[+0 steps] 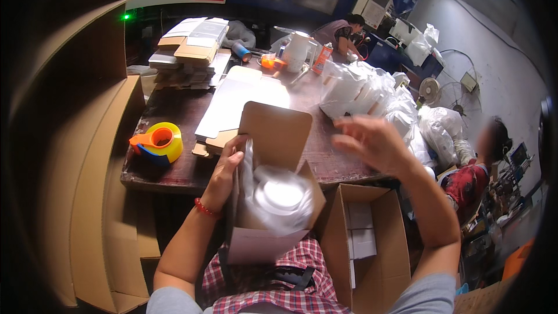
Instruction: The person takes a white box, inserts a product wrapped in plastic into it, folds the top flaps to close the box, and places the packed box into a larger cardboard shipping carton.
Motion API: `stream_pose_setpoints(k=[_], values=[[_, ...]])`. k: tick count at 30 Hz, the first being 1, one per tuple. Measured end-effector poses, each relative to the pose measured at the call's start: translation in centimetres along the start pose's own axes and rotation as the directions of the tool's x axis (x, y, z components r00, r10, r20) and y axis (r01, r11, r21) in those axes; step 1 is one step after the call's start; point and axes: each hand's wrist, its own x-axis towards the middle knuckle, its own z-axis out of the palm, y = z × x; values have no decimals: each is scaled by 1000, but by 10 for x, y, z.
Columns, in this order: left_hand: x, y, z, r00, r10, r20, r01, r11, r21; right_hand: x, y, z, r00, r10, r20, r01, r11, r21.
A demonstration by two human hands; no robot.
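My left hand (227, 166) grips the upper left edge of a small cardboard box (268, 244), whose flap (277, 129) stands up at the far side. Inside the box lies a round white item (283, 196) wrapped in clear plastic; blur and glare hide its details. My right hand (370, 142) is raised to the right of the box, blurred, fingers apart with nothing seen in them. Just beyond it a heap of white items in plastic bags (362, 85) rests on the dark table (174, 174). Flat white cartons (239, 100) lie behind the box.
A yellow tape roll on a dispenser (168, 144) sits at the table's left. Stacked folded cartons (187, 52), a pitcher (298, 50) and a spray can (322, 58) stand farther back. An open carton (388, 244) holds white boxes (362, 231). Two people (468, 181) work nearby.
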Motion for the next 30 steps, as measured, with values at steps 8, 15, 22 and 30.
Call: stream_pose_setpoints(k=[8,15,22,30], values=[[-27,-11,5,994,-19,103,-14,949,314,-102,28,143,903,-429,-28,425,882,205],[-52,39,17,921,55,386,-353,538,766,-92,36,171,870,-481,-112,414,586,696],[-51,74,36,774,-408,484,-166,608,777,-125,44,177,972,-22,-236,233,257,938],[-66,50,65,811,-330,482,-474,112,873,-134,26,209,869,-252,-425,439,789,430]])
